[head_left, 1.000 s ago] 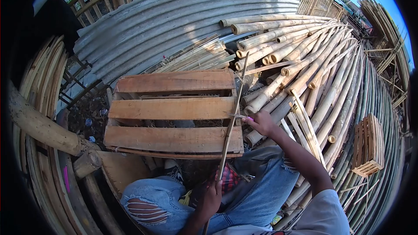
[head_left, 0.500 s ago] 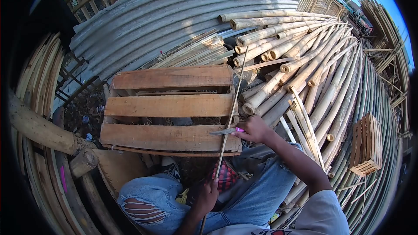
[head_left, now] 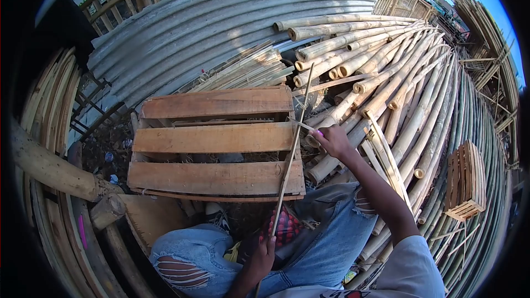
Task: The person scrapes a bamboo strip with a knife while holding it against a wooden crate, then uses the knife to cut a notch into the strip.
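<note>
My left hand [head_left: 260, 259] is closed around the lower part of a long thin bamboo strip [head_left: 286, 174], near my lap. The strip slants upward across the right end of a slatted wooden crate [head_left: 215, 138] and past its far edge. My right hand [head_left: 334, 140] is closed on the pink handle of a knife [head_left: 303, 125]. Its blade lies against the upper part of the strip, just beyond the crate's right side. Fingers cover most of the handle.
Thick bamboo poles [head_left: 408, 96] are piled to the right, with a small slatted crate [head_left: 465, 181] on them. Corrugated metal sheeting [head_left: 232, 22] stands behind a bundle of split bamboo [head_left: 243, 72]. A large pole [head_left: 55, 157] and long slats [head_left: 52, 96] are at left.
My right hand and the knife have moved up and slightly right along the strip, away from my body. My left hand keeps its grip, shifting only slightly.
</note>
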The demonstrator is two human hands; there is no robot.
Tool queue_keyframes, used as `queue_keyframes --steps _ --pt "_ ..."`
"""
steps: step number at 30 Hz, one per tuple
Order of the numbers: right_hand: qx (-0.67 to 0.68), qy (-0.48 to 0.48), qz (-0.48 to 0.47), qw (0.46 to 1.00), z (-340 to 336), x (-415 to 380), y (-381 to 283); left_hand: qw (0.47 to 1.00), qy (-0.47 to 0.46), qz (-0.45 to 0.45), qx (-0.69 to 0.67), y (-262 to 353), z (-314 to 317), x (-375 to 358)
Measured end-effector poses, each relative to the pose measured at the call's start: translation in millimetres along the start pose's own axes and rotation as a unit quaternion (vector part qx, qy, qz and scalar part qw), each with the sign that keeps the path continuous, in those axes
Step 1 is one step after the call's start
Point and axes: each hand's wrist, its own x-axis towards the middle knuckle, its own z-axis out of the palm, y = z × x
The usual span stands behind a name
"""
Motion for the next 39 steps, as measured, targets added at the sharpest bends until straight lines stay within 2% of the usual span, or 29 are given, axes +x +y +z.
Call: queue_keyframes --steps 1,2,4,5,7,10,12,14,16,17,18,19,22,23,24,26,28,30,32,34,35,36,37,38,39 --pt "0.013 -0.024 -0.038 0.999 0.8 -8.2 -11.4 0.999 0.023 0.038 0.022 -0.1 0.4 0.9" --pt "0.014 -0.023 -0.038 0.999 5.0 -14.0 -19.1 0.999 0.023 0.038 0.022 0.7 -1.0 0.0" --pt "0.015 -0.041 -0.128 0.991 9.4 -22.0 -31.3 0.990 -0.070 -0.125 -0.014 7.5 -4.2 -4.9" --pt "-0.017 -0.030 -0.144 0.989 6.0 -20.6 -32.9 0.989 -0.072 -0.125 -0.014 3.6 -1.4 -7.5" --pt "-0.031 -0.020 -0.117 0.992 6.8 -11.8 -30.1 0.998 -0.009 -0.069 -0.003 -3.0 3.1 -13.6" --pt "-0.057 -0.027 -0.072 0.995 1.0 6.3 -31.5 0.992 -0.037 -0.123 0.013 1.1 0.9 -23.3" --pt "-0.044 0.018 -0.073 0.996 3.5 15.2 -28.0 0.991 -0.030 -0.124 0.028 -3.5 4.3 -27.8" --pt "-0.069 0.022 -0.049 0.996 1.4 21.9 -21.2 0.992 -0.025 -0.118 0.041 -12.2 7.7 -39.1" --pt "-0.112 0.038 -0.027 0.993 -2.1 23.0 -9.5 0.989 0.006 0.035 0.146 -17.4 4.3 -55.0" --pt "-0.145 0.053 -0.040 0.987 -1.4 21.9 -5.9 0.988 -0.007 0.047 0.148 -13.9 1.8 -55.6" --pt "-0.154 0.057 -0.020 0.986 -0.4 20.3 -1.9 0.994 -0.004 -0.025 0.103 -2.0 -3.6 -55.6" --pt "-0.167 0.060 -0.046 0.983 -0.1 21.1 4.3 0.994 -0.003 -0.096 0.060 4.6 -6.3 -52.0" --pt "-0.183 0.092 -0.087 0.975 -2.6 22.4 22.2 0.997 -0.032 -0.060 0.038 -19.2 -5.2 -46.3" --pt "-0.179 0.100 -0.079 0.976 -2.5 20.8 24.9 1.000 -0.014 0.007 0.023 -30.8 -1.8 -42.2" --pt "-0.175 0.109 -0.071 0.976 -3.5 19.4 28.2 0.999 -0.027 0.019 0.025 -28.1 -1.8 -39.8" --pt "-0.169 0.064 -0.036 0.983 -11.2 13.7 23.9 1.000 0.000 -0.018 0.021 -18.2 -2.0 -32.8" --pt "-0.113 0.051 -0.011 0.992 -8.4 10.8 15.9 0.999 -0.021 -0.021 0.023 -24.6 -1.8 -24.9" --pt "-0.058 0.071 -0.030 0.995 1.8 -2.4 -1.7 0.998 -0.022 0.025 0.049 -61.0 4.1 -23.7" --pt "-0.082 0.014 -0.147 0.986 13.6 -16.2 -18.5 0.997 -0.028 0.021 0.072 -64.5 5.6 -26.8" --pt "-0.067 0.061 -0.075 0.993 11.2 -17.6 -13.4 0.996 -0.027 0.014 0.085 -42.2 3.9 -25.3" --pt "-0.070 0.056 -0.072 0.993 7.6 -16.5 -4.2 0.997 -0.005 0.001 0.082 -20.8 -2.0 -29.7" --pt "-0.083 0.053 -0.027 0.995 4.1 -9.1 9.0 0.996 0.015 -0.012 0.083 -7.8 -8.6 -33.2" --pt "-0.100 0.056 0.012 0.993 -7.4 1.3 10.4 0.998 -0.017 -0.049 0.045 -30.2 -8.6 -24.7" --pt "-0.045 0.111 0.023 0.993 1.6 -5.1 -5.3 0.998 -0.015 -0.042 0.041 -48.4 -2.6 -25.3" --pt "-0.054 0.101 -0.028 0.993 7.8 -10.7 -16.9 0.999 -0.003 -0.037 0.031 -44.3 0.8 -24.7"
